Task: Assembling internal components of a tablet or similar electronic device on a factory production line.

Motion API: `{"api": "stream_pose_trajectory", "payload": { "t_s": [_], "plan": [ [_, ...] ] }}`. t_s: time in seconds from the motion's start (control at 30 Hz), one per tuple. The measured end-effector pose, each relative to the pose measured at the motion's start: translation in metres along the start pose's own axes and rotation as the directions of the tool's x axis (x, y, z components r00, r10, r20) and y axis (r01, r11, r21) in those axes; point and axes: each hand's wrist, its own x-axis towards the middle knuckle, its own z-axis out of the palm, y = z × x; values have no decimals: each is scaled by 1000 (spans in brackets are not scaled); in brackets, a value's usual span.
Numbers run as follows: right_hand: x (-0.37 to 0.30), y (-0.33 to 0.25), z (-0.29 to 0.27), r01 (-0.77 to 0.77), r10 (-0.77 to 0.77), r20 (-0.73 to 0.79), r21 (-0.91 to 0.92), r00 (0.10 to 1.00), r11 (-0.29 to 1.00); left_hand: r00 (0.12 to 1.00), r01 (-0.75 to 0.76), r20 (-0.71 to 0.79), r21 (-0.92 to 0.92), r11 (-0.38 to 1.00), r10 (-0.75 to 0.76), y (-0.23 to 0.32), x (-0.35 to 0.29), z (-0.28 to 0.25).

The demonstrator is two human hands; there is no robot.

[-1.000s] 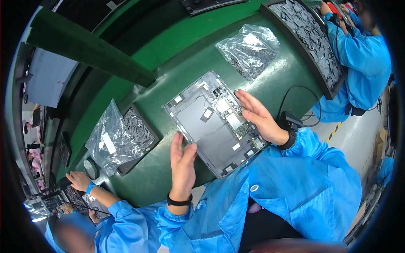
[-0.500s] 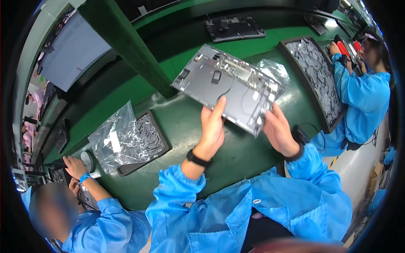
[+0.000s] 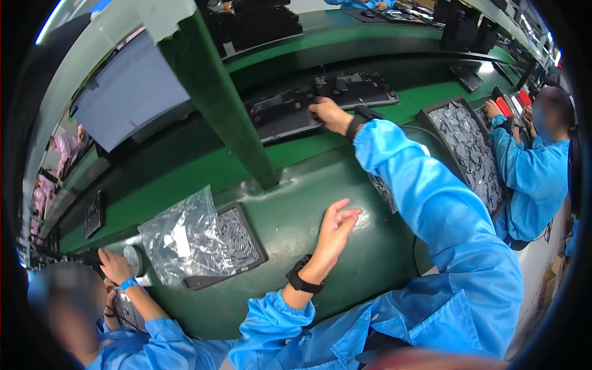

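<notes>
My right hand [image 3: 332,116] reaches to the far green line, its fingers closed on the right edge of an opened laptop chassis [image 3: 280,114]. That chassis lies flat, dark, with circuit parts showing, partly behind a green post. A second laptop chassis [image 3: 357,90] lies just to its right and a little farther off. Over the green table [image 3: 290,246], my left hand [image 3: 336,229] is empty, its fingers partly stretched and apart. To its left is a dark tray of small grey pieces [image 3: 237,240], overlapped by a clear plastic bag [image 3: 182,237].
A green post [image 3: 216,98] rises left of the laptops. On the right stands a dark tray [image 3: 431,117] of grey pieces. Co-workers in blue sit left [image 3: 154,345] and right [image 3: 536,166]. A cable [image 3: 414,250] curves beneath my right arm.
The laptop chassis that both hands held over the table is now on the far line. My right hand moved forward with it; my left hand let go and is lower.
</notes>
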Motion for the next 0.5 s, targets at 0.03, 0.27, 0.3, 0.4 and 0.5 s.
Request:
{"api": "stream_pose_trajectory", "payload": {
  "t_s": [0.03,0.27,0.3,0.4,0.5],
  "plan": [
    [8,-6,7,-14,16,46,-57,999,998,1000,-2,13,6,1000,2,2,1,0],
    [46,-44,-92,543,-633,272,-791,725,281,996,91,29,-70,993,-89,11,0,-5],
    [55,-41,-128,294,-581,-92,-792,808,535,993,107,48,-73,992,-104,11,2,-3],
    [17,-66,-177,-330,-318,-387,-918,866,219,989,141,51,-116,983,-136,10,4,-6],
    [26,-37,-228,-448,-90,-477,-865,874,227,981,184,99,-187,965,-168,11,12,-2]
  ]
}}
